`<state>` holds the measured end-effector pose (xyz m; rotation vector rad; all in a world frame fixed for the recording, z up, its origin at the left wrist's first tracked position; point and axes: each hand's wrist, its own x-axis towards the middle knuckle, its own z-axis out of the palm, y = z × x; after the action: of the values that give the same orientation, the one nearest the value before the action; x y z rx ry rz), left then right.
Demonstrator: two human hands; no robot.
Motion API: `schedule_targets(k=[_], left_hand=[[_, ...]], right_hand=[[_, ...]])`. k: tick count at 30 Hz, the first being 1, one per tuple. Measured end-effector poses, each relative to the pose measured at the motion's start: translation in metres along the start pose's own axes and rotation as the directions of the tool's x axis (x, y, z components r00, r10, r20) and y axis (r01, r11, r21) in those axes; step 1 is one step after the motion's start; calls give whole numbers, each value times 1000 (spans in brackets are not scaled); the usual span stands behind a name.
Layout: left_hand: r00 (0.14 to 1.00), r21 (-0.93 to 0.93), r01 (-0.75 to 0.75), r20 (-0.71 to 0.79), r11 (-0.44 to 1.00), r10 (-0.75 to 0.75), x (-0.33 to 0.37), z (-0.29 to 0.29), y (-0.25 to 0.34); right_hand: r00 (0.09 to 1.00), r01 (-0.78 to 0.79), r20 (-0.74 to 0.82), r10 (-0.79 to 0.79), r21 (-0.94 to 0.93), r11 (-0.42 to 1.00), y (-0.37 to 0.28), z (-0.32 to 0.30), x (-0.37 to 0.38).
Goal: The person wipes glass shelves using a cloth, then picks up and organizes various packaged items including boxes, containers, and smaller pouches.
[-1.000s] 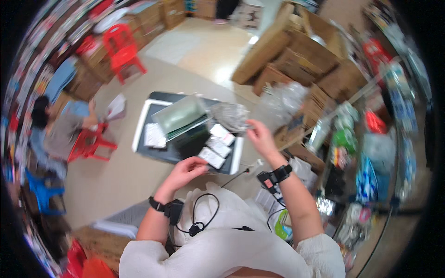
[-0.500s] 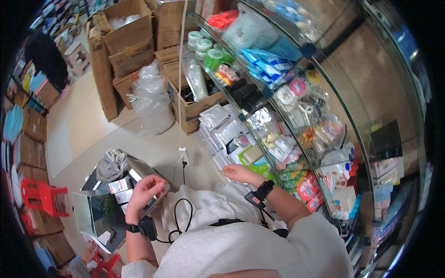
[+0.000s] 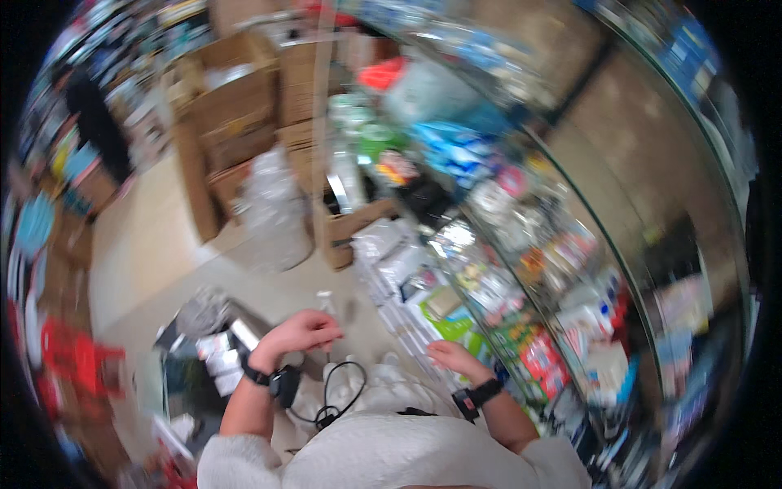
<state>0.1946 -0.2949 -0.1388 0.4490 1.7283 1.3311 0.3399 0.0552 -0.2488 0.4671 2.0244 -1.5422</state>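
My left hand (image 3: 305,331) is raised in front of my lap, fingers curled and thumb pressed toward them. Whatever it may pinch is too small and blurred to make out. Below it, a black cable (image 3: 346,401) loops over my white clothing. Farther right, my right hand (image 3: 456,359) hovers beside the lowest shelf goods, its fingers bent together; I cannot see anything in them. Nearest to it lie silvery-white flat packs (image 3: 401,322) and a green packet (image 3: 448,324). Each wrist wears a black strap with a small box.
Glass shelves (image 3: 599,244) crowded with packaged goods rise on the right. Cardboard boxes (image 3: 236,122) and a clear plastic bag (image 3: 273,220) stand ahead. At left are a grey cloth (image 3: 205,311) on a dark case, a red plastic stool (image 3: 77,359) and a person in dark clothes (image 3: 96,118).
My left hand has moved right, toward the middle. My right hand has shifted slightly right and lower. The view has tilted and blurred, with the boxes and floor sitting lower.
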Motion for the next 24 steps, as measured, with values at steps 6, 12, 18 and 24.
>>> schedule_targets(k=[6,12,18,24], left_hand=[[999,45,-50,15,998,50,-30,8,-20],[929,-130,40,-361,991,-85,-142,31,-67],[165,-38,-507,-985,861,53,-237,64,-75],[-450,182,-243,-891,953,55,-287,36,-111]], right_hand=[[989,-140,47,141,-31,990,-34,-9,10],[940,-55,316,129,-234,971,-75,33,69],[890,165,451,65,-452,877,-123,95,97],[799,355,600,29,-510,784,-142,159,92]])
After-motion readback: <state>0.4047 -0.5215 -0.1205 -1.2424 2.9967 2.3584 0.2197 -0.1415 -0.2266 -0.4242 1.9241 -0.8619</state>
